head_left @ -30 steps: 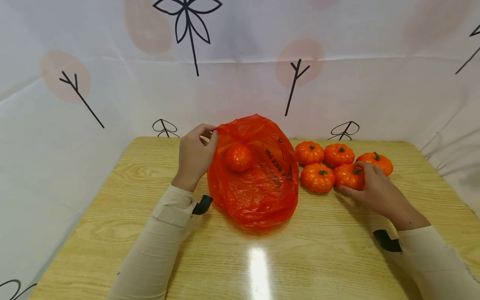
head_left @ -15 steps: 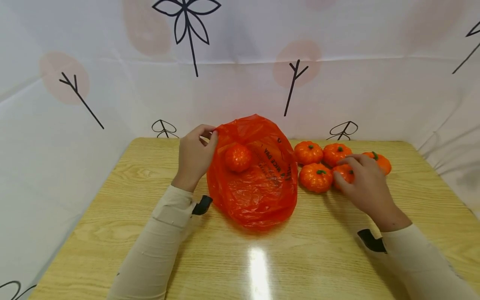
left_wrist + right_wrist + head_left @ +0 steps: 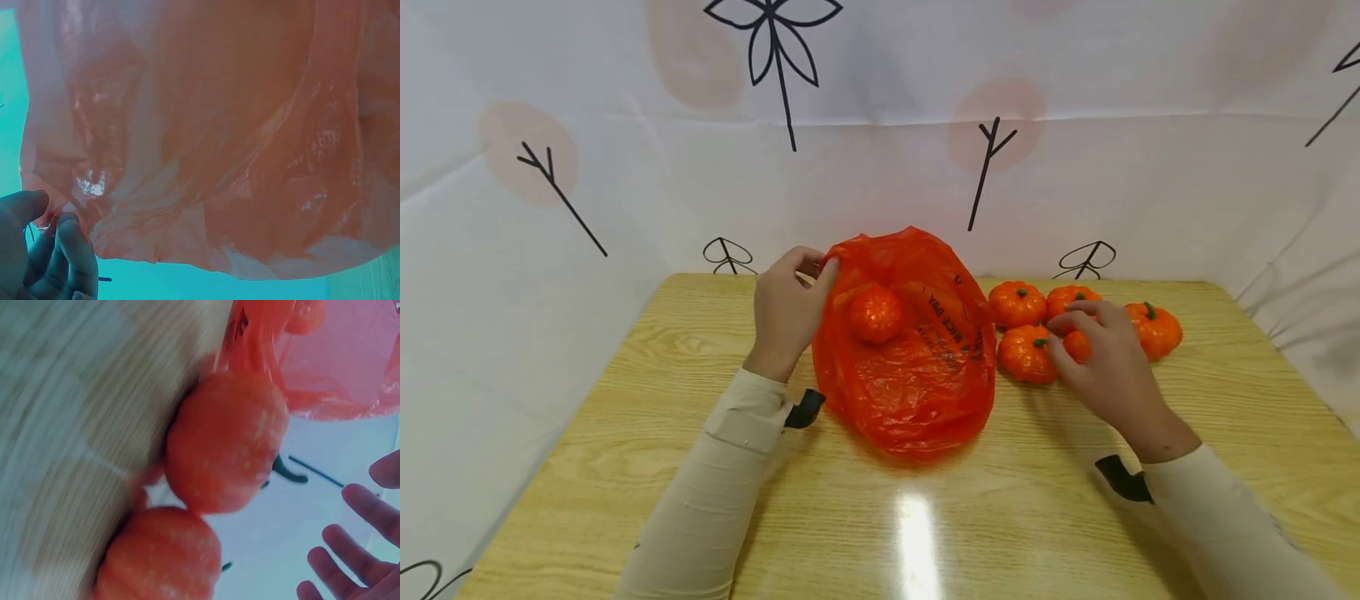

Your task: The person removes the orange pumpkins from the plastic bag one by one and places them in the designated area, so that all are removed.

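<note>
My left hand (image 3: 786, 308) pinches the left rim of a red plastic bag (image 3: 917, 400) between thumb and fingers; the left wrist view shows the bag's edge (image 3: 156, 253) hanging from that pinch. Through the bag's mouth one small orange pumpkin (image 3: 877, 314) is visible. Over the pumpkins on the right hovers my right hand (image 3: 1108, 375), fingers spread and holding nothing. Its fingertips are close to the front-left pumpkin (image 3: 1024, 357), and it partly covers another pumpkin (image 3: 1077, 345). In the right wrist view, the fingers (image 3: 359, 556) stand apart from the nearest pumpkin (image 3: 226, 440).
Two more pumpkins, one at back left (image 3: 1017, 304) and one beside it (image 3: 1067, 298), stand behind the front ones. Another pumpkin (image 3: 1153, 331) sits to the right of my hand. The wooden table (image 3: 1022, 517) ends at a patterned white cloth (image 3: 880, 183).
My right hand has come off the front-right pumpkin and moved left, towards the front-left one. My left hand stays at the bag's rim, with the rim shifting slightly.
</note>
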`<action>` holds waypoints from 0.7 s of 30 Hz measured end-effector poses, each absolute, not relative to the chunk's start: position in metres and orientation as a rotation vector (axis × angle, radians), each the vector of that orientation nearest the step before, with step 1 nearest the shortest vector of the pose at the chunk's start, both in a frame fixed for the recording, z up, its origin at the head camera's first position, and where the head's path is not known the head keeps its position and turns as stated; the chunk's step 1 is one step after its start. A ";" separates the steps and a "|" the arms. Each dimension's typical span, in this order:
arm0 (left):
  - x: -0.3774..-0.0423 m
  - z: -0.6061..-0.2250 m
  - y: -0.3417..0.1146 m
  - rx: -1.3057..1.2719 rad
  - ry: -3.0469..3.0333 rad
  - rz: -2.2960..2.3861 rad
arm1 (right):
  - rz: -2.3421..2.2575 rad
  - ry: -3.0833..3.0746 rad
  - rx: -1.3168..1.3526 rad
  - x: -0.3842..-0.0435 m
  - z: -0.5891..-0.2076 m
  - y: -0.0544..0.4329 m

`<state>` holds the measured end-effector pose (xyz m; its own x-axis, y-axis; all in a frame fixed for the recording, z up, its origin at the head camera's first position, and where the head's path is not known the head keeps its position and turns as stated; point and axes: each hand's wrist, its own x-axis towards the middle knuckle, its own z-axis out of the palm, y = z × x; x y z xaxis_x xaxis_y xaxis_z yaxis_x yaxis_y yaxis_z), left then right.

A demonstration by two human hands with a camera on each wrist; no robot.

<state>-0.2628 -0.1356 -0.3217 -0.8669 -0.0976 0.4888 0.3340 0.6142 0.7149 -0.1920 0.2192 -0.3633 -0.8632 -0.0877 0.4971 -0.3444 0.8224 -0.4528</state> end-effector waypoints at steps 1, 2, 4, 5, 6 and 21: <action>-0.263 -0.321 -0.136 -0.169 -2.350 -1.178 | 0.754 -2.540 0.334 -0.192 -0.364 0.217; -0.262 -0.321 -0.136 -0.152 -2.348 -1.175 | 0.753 -2.539 0.349 -0.193 -0.364 0.215; -0.262 -0.321 -0.136 -0.134 -2.346 -1.175 | 0.745 -2.531 0.386 -0.193 -0.366 0.211; -0.263 -0.321 -0.136 -0.129 -2.346 -1.176 | 0.744 -2.525 0.407 -0.193 -0.367 0.208; -0.263 -0.321 -0.136 -0.127 -2.346 -1.176 | 0.738 -2.519 0.429 -0.193 -0.368 0.206; -0.263 -0.322 -0.138 -0.142 -2.319 -1.179 | 0.659 -2.550 0.741 -0.196 -0.378 0.171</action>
